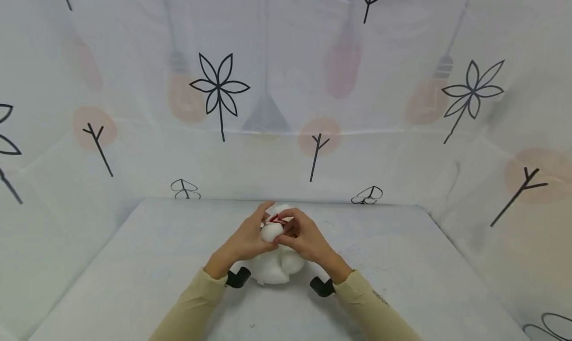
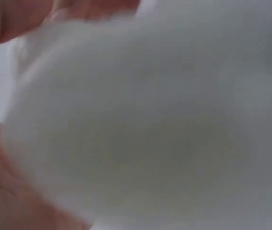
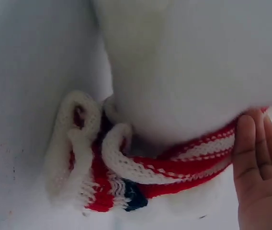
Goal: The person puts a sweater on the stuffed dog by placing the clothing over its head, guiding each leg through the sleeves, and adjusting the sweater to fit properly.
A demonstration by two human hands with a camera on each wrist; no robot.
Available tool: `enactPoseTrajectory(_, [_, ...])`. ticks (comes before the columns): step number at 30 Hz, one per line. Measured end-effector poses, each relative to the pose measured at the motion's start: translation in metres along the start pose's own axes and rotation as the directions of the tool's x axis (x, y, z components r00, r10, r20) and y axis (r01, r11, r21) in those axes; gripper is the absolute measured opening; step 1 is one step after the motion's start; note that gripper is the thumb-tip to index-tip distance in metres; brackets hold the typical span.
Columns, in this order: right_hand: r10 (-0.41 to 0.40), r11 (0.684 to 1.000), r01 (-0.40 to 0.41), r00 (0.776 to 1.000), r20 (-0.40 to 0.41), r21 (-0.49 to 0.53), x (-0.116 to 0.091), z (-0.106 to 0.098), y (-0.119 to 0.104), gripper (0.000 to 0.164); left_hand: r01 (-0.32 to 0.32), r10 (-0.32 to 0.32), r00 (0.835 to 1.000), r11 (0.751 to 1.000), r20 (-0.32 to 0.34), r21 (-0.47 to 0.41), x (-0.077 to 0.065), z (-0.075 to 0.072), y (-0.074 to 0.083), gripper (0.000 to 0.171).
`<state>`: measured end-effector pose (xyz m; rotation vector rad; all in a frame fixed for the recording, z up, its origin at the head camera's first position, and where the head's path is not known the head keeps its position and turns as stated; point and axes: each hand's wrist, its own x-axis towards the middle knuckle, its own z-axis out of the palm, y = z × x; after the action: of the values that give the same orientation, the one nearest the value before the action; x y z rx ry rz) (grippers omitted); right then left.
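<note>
Scarf step: the work in hand looks like arranging the striped knitted scarf point(image 3: 193, 165) about the white plush toy point(image 1: 270, 271); whether it is going on or coming off, I cannot tell.
Next move: this probably calls for holding the toy steady while the band is drawn along evenly, without twisting.
Left hand point(image 1: 246, 239): partly closed, fingers curled round the toy's left side, thumb beneath a rounded white part; the left wrist view is mostly blurred white there.
Plush toy: between both hands, near the middle of the counter point(image 1: 393, 261).
Scarf: red, white and dark blue, against the toy; in the right wrist view, its bunched part lies left and a band runs right.
Right hand point(image 1: 310, 239): fingers drawn in, nearly closed, pinching that band.
</note>
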<state>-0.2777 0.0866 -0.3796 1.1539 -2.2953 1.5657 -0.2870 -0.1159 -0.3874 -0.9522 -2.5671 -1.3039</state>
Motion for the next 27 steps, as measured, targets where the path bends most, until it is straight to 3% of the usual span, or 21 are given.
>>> enactPoseTrajectory(3, [0.064, 0.998, -0.064, 0.998, -0.002, -0.024, 0.000, -0.002, -0.001, 0.044, 0.071, -0.059, 0.995, 0.986, 0.082, -0.152, -0.003, -0.008, -0.001, 0.085])
enactPoseTrajectory(6, [0.124, 0.992, -0.124, 0.992, 0.019, -0.025, 0.001, -0.003, -0.003, 0.044, 0.110, -0.086, 0.989, 0.970, 0.119, -0.218, -0.004, -0.012, -0.002, 0.079])
enactPoseTrajectory(9, [0.149, 0.989, -0.149, 0.988, 0.045, -0.009, 0.001, -0.004, -0.006, 0.045, 0.091, -0.075, 0.994, 0.973, 0.081, -0.212, -0.003, -0.012, -0.002, 0.072])
enactPoseTrajectory(12, [0.154, 0.988, -0.154, 0.987, 0.047, -0.011, 0.002, -0.004, -0.009, 0.045, 0.044, -0.045, 0.999, 0.982, -0.005, -0.186, -0.001, -0.009, 0.001, 0.066])
enactPoseTrajectory(17, [0.112, 0.993, -0.111, 0.994, 0.004, -0.047, 0.002, -0.001, -0.011, 0.041, -0.065, 0.052, 0.990, 0.993, -0.129, -0.098, 0.001, 0.000, 0.006, 0.065])
enactPoseTrajectory(23, [-0.036, 0.993, 0.036, 0.999, 0.001, -0.115, -0.001, -0.001, -0.009, 0.061, -0.097, 0.090, 0.988, 0.994, -0.128, -0.054, 0.001, 0.004, 0.008, 0.069])
enactPoseTrajectory(27, [-0.039, 0.995, 0.042, 0.999, 0.033, -0.095, -0.002, -0.004, -0.006, 0.067, -0.084, 0.082, 0.988, 0.997, -0.132, -0.003, 0.000, 0.003, 0.010, 0.071])
